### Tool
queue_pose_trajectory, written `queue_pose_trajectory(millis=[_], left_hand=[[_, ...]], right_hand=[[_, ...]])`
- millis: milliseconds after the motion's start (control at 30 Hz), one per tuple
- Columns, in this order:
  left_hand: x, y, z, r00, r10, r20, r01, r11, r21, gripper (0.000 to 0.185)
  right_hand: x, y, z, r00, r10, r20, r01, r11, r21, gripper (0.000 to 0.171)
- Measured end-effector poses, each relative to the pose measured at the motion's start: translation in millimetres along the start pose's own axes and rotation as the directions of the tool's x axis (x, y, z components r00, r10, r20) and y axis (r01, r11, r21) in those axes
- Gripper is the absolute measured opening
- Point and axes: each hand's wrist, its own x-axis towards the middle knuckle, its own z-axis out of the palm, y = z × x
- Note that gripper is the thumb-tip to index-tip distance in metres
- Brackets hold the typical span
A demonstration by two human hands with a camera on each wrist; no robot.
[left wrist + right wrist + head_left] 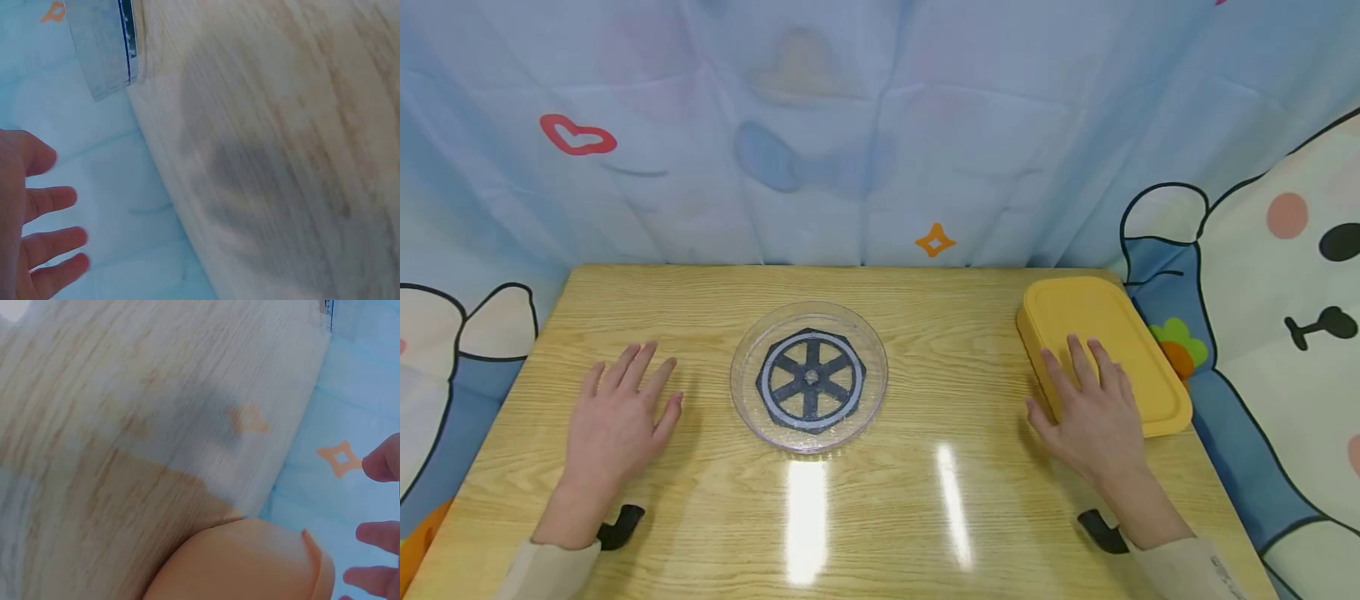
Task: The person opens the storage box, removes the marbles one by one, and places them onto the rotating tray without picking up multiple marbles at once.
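The left hand [617, 421] lies flat on the wooden surface [925, 333], its grip spread wide and holding nothing. Just to its right sits a clear round dish [808, 377] with a dark wheel [810, 380] inside. The right hand [1093, 408] has its grip spread too, fingers straight, resting on the near edge of a yellow box [1101, 350]. The dish is between both hands.

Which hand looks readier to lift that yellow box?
Probably the right hand: its straight fingers already lie over the near edge of the yellow box. The left hand lies flat on the table, across the clear dish.
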Motion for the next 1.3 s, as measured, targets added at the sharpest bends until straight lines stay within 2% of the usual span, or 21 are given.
queue_pose_trajectory(millis=[167,300,400,500,633,667,767,867,933,1033,1100,1167,1233,1300], left_hand=[[-3.8,3.1,3.6,0.999,-0.016,-0.039,0.015,0.999,-0.045,0.038],[-7.2,6.3,6.3,0.996,-0.081,-0.035,0.076,0.991,-0.112,0.030],[-8.5,9.6,8.7,0.987,-0.159,-0.008,0.154,0.969,-0.191,0.025],[-9.1,13.3,11.2,0.971,-0.238,0.023,0.235,0.930,-0.282,0.021],[-8.9,18.8,16.9,0.944,-0.319,0.086,0.325,0.847,-0.421,0.022],[-8.2,20.4,18.8,0.936,-0.336,0.109,0.347,0.816,-0.462,0.023],[-4.7,25.4,25.3,0.910,-0.369,0.186,0.405,0.702,-0.586,0.027],[0.4,30.1,31.4,0.892,-0.379,0.248,0.439,0.592,-0.676,0.031],[3.7,32.1,34.7,0.887,-0.372,0.274,0.448,0.549,-0.706,0.033],[8.6,34.5,39.3,0.886,-0.348,0.308,0.454,0.509,-0.731,0.037],[11.4,35.3,42.9,0.883,-0.331,0.332,0.462,0.492,-0.738,0.039],[14.0,36.0,46.6,0.882,-0.317,0.348,0.467,0.489,-0.737,0.041],[16.1,36.6,49.8,0.882,-0.306,0.359,0.470,0.502,-0.726,0.043],[17.9,37.5,52.7,0.883,-0.298,0.362,0.469,0.532,-0.705,0.045]], right_hand=[[-4.1,4.2,1.6,0.995,-0.030,-0.093,0.037,0.996,0.082,0.060],[-9.9,10.9,1.6,0.993,-0.035,-0.116,0.051,0.988,0.144,0.058],[-15.7,17.3,2.0,0.995,-0.007,-0.097,0.024,0.984,0.174,0.060],[-21.0,23.9,3.7,0.998,0.016,-0.062,-0.005,0.983,0.182,0.065],[-26.2,31.4,8.1,1.000,-0.011,-0.022,0.014,0.987,0.157,0.070],[-27.2,32.7,9.0,1.000,-0.022,-0.015,0.024,0.988,0.152,0.071],[-29.7,36.8,12.7,0.998,-0.067,-0.021,0.069,0.989,0.131,0.073],[-32.0,38.9,15.9,0.994,-0.101,-0.030,0.104,0.988,0.114,0.075],[-33.2,38.5,17.6,0.993,-0.113,-0.022,0.115,0.988,0.102,0.077],[-33.5,34.1,18.0,0.995,-0.101,0.010,0.100,0.990,0.099,0.078],[-33.0,30.7,17.9,0.996,-0.088,0.025,0.085,0.992,0.093,0.079],[-32.2,26.9,17.6,0.996,-0.080,0.026,0.078,0.993,0.085,0.080],[-31.2,23.3,17.9,0.996,-0.086,0.014,0.084,0.994,0.071,0.078],[-29.8,19.6,18.4,0.995,-0.095,-0.009,0.095,0.994,0.053,0.075]])
